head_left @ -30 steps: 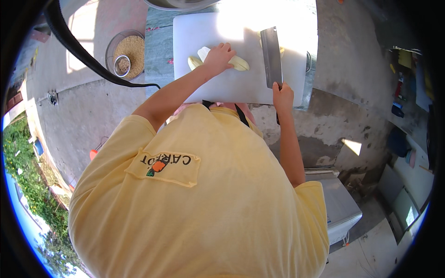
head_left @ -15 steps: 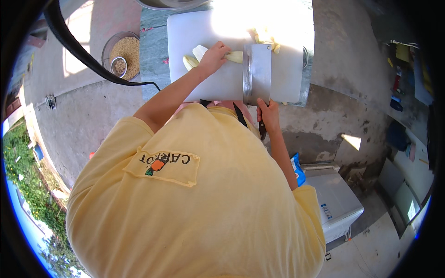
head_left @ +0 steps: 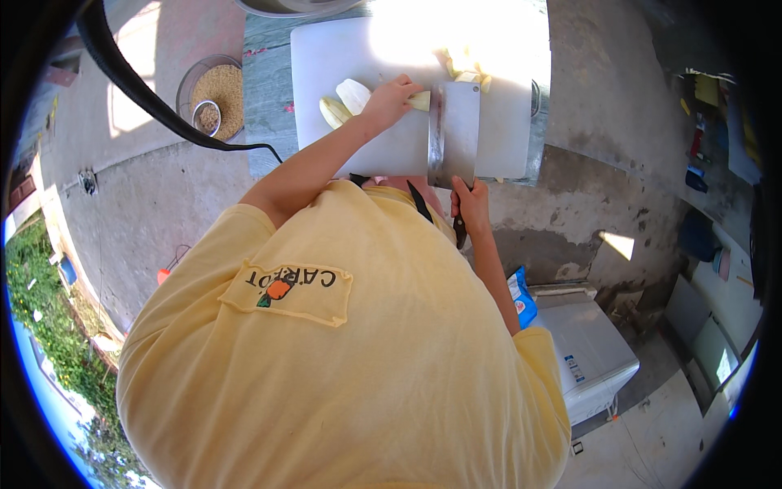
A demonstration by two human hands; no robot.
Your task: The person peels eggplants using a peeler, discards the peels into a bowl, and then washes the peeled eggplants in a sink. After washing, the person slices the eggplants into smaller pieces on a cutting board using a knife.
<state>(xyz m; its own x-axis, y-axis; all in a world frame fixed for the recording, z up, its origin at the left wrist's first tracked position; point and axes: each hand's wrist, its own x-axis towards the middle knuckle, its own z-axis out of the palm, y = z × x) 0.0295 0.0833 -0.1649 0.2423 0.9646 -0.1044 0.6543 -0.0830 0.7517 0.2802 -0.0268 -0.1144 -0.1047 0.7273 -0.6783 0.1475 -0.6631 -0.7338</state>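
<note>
Head view: a pale yellow-white vegetable is pinned on the white plastic cutting board by the left hand; a broad steel cleaver is gripped by the right hand. Few cut pieces are seen; most remains uncut.

metal bowl cut off at top, cleaver handle hidden in right hand

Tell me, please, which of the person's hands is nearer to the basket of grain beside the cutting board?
Left. The left hand rests on the pale vegetable on the cutting board, toward the basket of grain. The right hand grips the cleaver handle, farther from it.
</note>
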